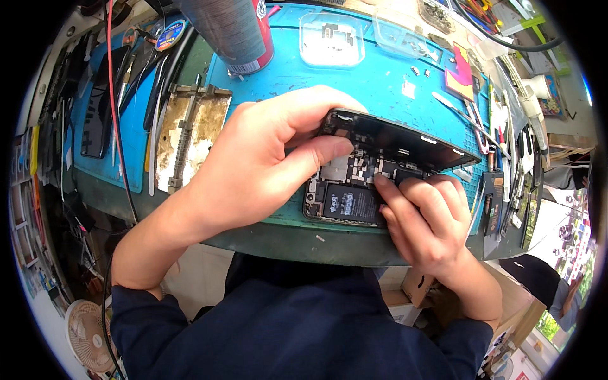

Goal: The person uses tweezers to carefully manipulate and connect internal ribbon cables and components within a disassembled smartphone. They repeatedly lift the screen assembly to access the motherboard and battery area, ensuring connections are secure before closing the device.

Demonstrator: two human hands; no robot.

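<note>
An opened smartphone [334, 172] lies at the front of the blue work mat, its black battery and circuit parts exposed. Its display panel [411, 140] is tilted up along the far side, still beside the body. My left hand [250, 164] grips the panel's left end, thumb on the inner side and fingers behind it, where they are partly hidden. With the index fingertip of my right hand [430, 218], I press on the small parts near the middle of the phone. The other right fingers are curled at the phone's right end; what lies under them is hidden.
Behind the phone stand a clear plastic tray [330, 61] of small parts and a grey-red can [231, 31]. Left of my arm is a metal clamp fixture [183, 136], with a dark phone [98, 120] beyond. Tweezers [465, 117] and several tools lie at right.
</note>
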